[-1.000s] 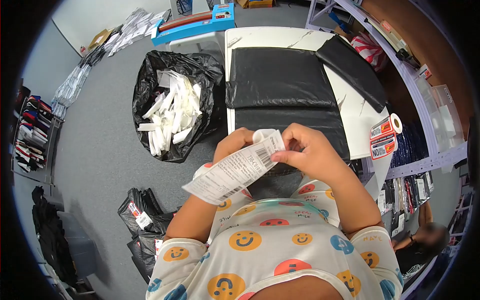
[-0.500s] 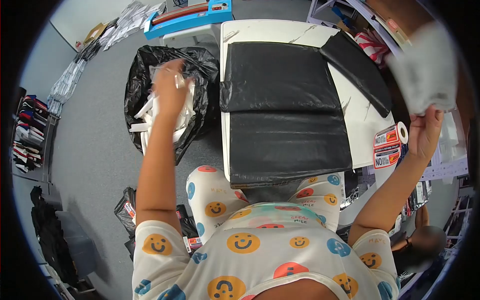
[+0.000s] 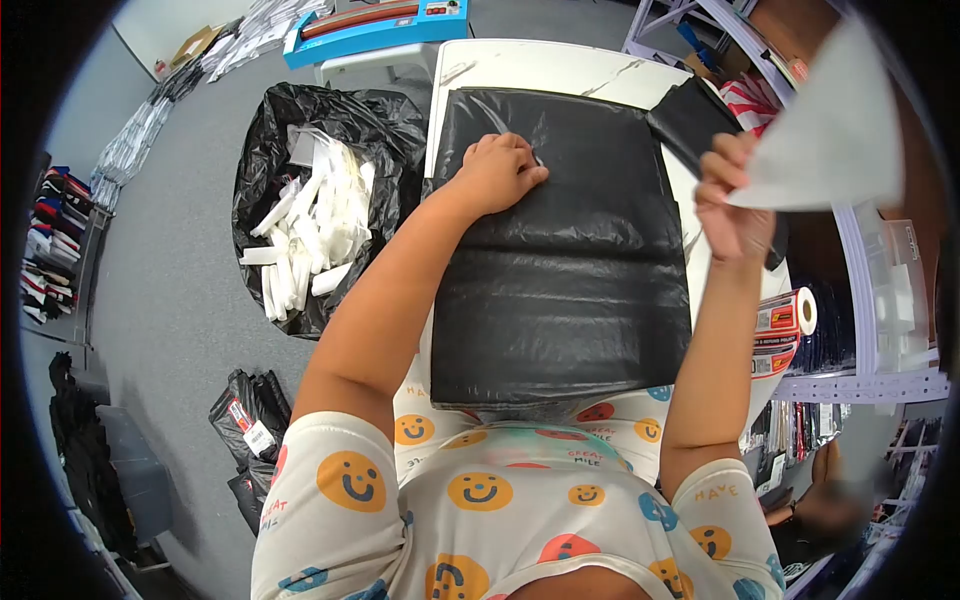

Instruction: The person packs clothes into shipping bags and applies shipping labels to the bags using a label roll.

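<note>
Black plastic bags [image 3: 570, 310] lie flat in a stack on the white table [image 3: 560, 62]. My left hand [image 3: 500, 172] rests on their upper part, fingers curled, pinching the black plastic or something thin at its surface. At the right, my right hand [image 3: 735, 195] is raised with a pale translucent sheet [image 3: 835, 125] pinched in its fingers. Beneath that hand, a folded black bag [image 3: 690, 120] lies on the table's right side. A roll of red and white labels [image 3: 785, 325] sits at the right edge.
A black bin bag [image 3: 385, 115] full of white strips [image 3: 315, 220] stands left of the table. Behind is a blue machine [image 3: 375, 28] on a stool. Packed black parcels [image 3: 250, 425] lie on the floor at lower left. Purple shelving [image 3: 860, 388] and another person [image 3: 825, 510] are at the right.
My left hand has moved from the bin bag onto the black bags. My right hand has come inward and up with the pale sheet, which now hangs spread out.
</note>
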`<control>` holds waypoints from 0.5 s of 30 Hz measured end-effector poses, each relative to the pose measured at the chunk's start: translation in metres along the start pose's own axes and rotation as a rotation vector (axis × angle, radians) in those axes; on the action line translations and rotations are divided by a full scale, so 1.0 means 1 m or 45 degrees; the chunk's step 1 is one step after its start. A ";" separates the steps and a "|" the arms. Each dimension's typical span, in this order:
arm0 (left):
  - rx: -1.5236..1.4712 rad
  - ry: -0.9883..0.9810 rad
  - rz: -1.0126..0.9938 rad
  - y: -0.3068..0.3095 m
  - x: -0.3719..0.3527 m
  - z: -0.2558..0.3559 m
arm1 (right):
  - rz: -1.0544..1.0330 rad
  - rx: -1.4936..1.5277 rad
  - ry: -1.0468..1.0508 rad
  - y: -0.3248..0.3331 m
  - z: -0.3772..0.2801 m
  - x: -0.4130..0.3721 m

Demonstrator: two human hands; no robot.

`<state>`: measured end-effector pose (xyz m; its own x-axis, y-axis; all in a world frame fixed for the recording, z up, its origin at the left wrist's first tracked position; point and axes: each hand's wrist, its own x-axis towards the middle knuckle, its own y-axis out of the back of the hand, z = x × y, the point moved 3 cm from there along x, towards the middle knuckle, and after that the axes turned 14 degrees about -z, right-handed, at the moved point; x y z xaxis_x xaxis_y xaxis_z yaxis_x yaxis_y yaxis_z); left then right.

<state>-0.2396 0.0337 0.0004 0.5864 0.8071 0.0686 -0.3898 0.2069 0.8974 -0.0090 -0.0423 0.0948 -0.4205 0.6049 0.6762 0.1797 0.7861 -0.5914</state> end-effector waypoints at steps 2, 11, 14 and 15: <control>-0.004 -0.046 -0.025 0.001 0.000 0.001 | 0.072 -0.037 -0.023 0.017 0.015 0.002; -0.001 -0.057 -0.022 0.005 0.002 0.004 | 0.398 -0.326 -0.300 0.051 0.056 0.007; -0.015 -0.126 0.111 -0.001 0.001 0.002 | 0.690 -0.586 -0.596 0.070 0.075 0.001; -0.233 -0.070 0.029 -0.006 0.003 -0.004 | 0.777 -0.641 -0.666 0.074 0.079 -0.002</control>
<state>-0.2384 0.0369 -0.0066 0.6119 0.7824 0.1159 -0.5230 0.2903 0.8014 -0.0651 0.0041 0.0149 -0.4505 0.8918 -0.0420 0.8113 0.3893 -0.4361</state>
